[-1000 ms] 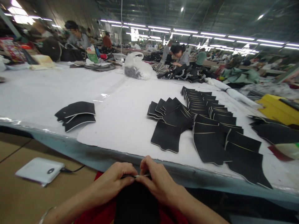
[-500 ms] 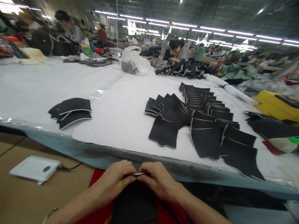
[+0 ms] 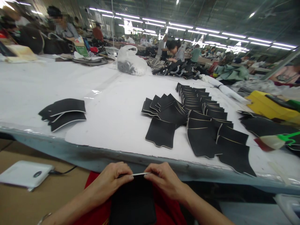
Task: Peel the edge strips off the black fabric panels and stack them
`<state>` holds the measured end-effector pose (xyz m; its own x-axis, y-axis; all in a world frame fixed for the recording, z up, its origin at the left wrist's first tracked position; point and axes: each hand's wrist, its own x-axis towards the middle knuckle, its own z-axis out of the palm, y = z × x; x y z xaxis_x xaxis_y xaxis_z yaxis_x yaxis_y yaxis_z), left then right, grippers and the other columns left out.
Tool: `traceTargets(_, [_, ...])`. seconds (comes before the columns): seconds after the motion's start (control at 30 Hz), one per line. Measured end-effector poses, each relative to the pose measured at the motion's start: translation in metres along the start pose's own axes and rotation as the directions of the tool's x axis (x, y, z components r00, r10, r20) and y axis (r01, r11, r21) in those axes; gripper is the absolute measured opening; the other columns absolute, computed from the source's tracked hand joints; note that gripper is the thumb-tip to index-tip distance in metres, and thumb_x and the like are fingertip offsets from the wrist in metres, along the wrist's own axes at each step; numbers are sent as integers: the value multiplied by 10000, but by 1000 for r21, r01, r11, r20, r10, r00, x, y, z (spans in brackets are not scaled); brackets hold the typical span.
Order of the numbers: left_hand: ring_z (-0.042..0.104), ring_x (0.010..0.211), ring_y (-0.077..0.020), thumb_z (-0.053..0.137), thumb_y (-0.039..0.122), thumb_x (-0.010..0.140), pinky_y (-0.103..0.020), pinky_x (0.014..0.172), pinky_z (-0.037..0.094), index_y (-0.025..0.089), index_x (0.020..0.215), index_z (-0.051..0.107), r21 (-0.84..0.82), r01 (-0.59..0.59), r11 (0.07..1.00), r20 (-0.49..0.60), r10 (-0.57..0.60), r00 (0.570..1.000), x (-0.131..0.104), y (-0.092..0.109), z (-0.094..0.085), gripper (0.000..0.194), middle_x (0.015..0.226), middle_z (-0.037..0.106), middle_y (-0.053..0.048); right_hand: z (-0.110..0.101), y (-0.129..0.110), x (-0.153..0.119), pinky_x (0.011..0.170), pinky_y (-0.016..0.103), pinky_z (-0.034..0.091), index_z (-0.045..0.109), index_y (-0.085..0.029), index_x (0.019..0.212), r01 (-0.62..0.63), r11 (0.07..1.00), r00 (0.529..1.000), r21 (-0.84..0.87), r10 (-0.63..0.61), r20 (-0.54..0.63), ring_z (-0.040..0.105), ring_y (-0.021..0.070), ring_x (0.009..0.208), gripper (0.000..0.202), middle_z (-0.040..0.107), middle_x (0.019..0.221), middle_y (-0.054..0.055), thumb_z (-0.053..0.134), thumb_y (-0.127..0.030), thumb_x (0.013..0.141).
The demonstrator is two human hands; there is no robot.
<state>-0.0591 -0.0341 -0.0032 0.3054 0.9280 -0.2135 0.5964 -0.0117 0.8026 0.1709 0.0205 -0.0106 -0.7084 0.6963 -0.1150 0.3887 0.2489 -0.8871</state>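
Observation:
Close to my body, below the table's front edge, a black leather-like piece with a pale top edge hangs over a red garment. My left hand pinches its top edge at the left corner, thumb and fingers together. At the right corner my right hand grips the same edge in a pinch. The pale strip of edge shows between the two hands. Ahead on the white table lie several similar black pieces, fanned out in overlapping rows. A smaller pile of black pieces sits to the left.
A white power bank with a cable lies on a brown surface at lower left. Toward the back stand a plastic bag and dark straps. On the right are a yellow container and a green-handled brush. Co-workers sit beyond.
My hands have moved apart along the piece's top edge, so more of the pale strip shows between them. The camera view has turned slightly to the right.

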Motion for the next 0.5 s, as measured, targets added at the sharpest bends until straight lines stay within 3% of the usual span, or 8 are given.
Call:
traceTargets(0.13, [570,741,-144,549,331,885,-224,677,344,192,817,725,59,-34,998,-9,34,999,7,11,5,235,760,633,9,3,-4,2,596,208,358,704,-174,834,41,999,999,-34,-42,-23,554,113,626,230,632,685,-20,557,-326,924])
traceTargets(0.27, [500,630,-109,558,332,879,-208,588,303,152,658,647,-2,-19,1000,-53,19,998,8,17,7,299,628,532,39,9,-10,3,586,216,353,686,-177,783,64,997,996,-43,-66,-53,556,121,616,311,630,672,-12,511,-381,940])
traceTargets(0.37, [397,552,-88,606,338,835,-213,504,237,141,572,579,-106,36,994,-60,-42,997,1,10,2,329,545,411,58,9,-4,3,579,224,355,660,-181,753,79,995,995,-59,-82,-58,563,134,614,393,626,666,-1,454,-452,950])
traceTargets(0.5, [381,557,-92,652,300,763,-212,502,234,128,607,625,-319,88,944,-99,-126,987,-12,-11,-6,234,540,435,52,3,8,15,577,238,359,608,-180,723,77,994,995,-80,-81,-58,543,153,617,475,578,641,7,393,-541,946])
